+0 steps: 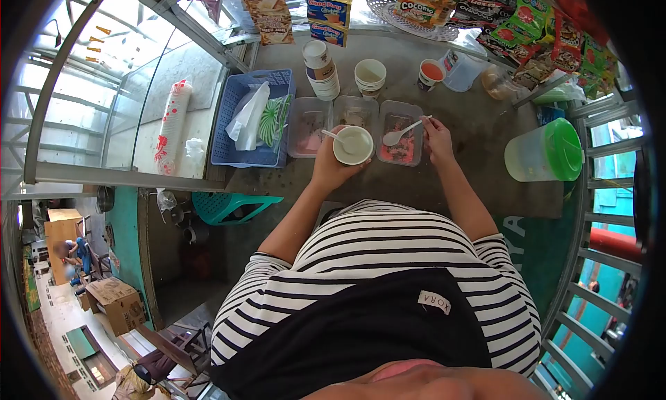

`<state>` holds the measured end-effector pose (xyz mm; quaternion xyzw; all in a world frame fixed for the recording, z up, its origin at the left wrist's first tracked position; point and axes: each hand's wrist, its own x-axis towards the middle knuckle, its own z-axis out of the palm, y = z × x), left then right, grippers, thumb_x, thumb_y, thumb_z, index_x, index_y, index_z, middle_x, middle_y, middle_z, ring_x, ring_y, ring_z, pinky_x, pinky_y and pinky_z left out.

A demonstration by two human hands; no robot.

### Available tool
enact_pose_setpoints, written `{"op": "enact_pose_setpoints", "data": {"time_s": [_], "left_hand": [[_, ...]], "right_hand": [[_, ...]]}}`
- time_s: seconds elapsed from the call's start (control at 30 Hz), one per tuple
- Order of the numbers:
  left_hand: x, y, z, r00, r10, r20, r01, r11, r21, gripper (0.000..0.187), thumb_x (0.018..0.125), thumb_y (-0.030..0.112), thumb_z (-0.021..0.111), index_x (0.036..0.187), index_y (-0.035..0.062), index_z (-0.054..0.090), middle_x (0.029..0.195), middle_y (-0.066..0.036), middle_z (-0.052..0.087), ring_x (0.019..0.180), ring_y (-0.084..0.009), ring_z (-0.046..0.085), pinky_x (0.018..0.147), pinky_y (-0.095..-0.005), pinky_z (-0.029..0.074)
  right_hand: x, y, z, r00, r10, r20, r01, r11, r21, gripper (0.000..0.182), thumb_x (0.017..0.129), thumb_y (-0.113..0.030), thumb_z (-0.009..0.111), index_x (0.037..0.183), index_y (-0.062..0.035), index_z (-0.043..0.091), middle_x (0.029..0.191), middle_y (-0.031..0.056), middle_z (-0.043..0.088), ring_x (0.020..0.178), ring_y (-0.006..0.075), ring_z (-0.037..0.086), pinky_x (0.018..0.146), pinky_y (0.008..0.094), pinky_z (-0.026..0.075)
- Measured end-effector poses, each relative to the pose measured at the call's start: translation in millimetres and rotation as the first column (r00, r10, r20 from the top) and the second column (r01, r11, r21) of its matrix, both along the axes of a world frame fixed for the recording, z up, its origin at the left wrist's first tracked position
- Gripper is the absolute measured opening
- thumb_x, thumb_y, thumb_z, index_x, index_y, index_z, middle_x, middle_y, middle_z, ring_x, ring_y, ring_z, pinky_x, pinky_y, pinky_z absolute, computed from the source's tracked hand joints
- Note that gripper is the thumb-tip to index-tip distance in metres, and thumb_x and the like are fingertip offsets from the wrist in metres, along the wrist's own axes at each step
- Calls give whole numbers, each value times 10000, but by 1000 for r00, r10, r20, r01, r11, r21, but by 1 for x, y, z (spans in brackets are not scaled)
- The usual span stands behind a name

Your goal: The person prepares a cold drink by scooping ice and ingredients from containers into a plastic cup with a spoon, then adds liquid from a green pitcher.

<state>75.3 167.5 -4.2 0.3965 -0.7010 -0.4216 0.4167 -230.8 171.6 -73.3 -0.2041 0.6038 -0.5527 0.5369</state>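
My left hand (331, 165) is wrapped round a paper cup (356, 149) with something pale inside. A small white spoon (329, 133) shows at that cup's left rim. My right hand (437, 138) pinches the handle of a white plastic spoon (393, 138). That spoon's bowl is over a clear plastic tub (411, 110) with pink-red, dark-flecked contents. Next to it stand a middle tub (357, 103), partly hidden behind the cup, and a left tub (300, 150) with some pink stuff at its bottom.
Behind the tubs stand stacked cups (322, 70), more cups (370, 74) and a cup of orange-red liquid (431, 72). A blue basket (220, 133) is at left, a green-lidded container (548, 150) at right. Snack sachets (329, 11) hang above the counter's far edge.
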Motion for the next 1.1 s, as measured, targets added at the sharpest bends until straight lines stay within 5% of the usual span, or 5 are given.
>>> {"op": "enact_pose_setpoints", "data": {"time_s": [0.17,0.47,0.53,0.87,1.1], "left_hand": [[5,3,-15,977,31,209,4,986,-166,801,622,202,872,1323,59,511,1244,-125,619,1136,-353,600,991,-433,464],[5,8,-13,994,63,90,-45,981,-190,793,617,166,824,1334,59,501,1304,-136,616,1184,-363,592,1009,-438,458],[4,5,-11,995,54,85,-38,983,-178,796,617,154,822,1338,56,498,1304,-141,618,1185,-364,596,999,-435,468],[-1,-5,-7,984,107,140,-73,971,-230,799,621,118,818,1349,54,495,1296,-156,621,1173,-370,613,969,-427,499],[-1,-6,-4,987,121,109,-101,979,-175,779,640,98,816,1347,45,493,1276,-158,626,1173,-371,609,977,-427,495]], "right_hand": [[11,13,33,977,200,-80,-205,977,-60,259,993,-308,644,1028,-56,688,764,-27,611,467,26,405,421,203,280],[-9,26,39,950,134,-282,-186,968,-167,259,1043,-229,543,1065,-19,692,844,31,659,522,63,517,492,222,416],[-4,33,39,835,149,-529,-262,954,-145,253,1044,-204,528,1060,-11,691,824,32,648,548,69,557,505,236,444],[4,46,18,781,212,-587,-355,924,-138,204,1021,-152,528,1053,-35,692,694,9,577,571,72,539,555,259,448],[-9,50,-1,923,139,-359,-189,976,-110,263,1054,-217,501,1090,-15,667,879,57,659,551,116,580,526,254,475]]}}
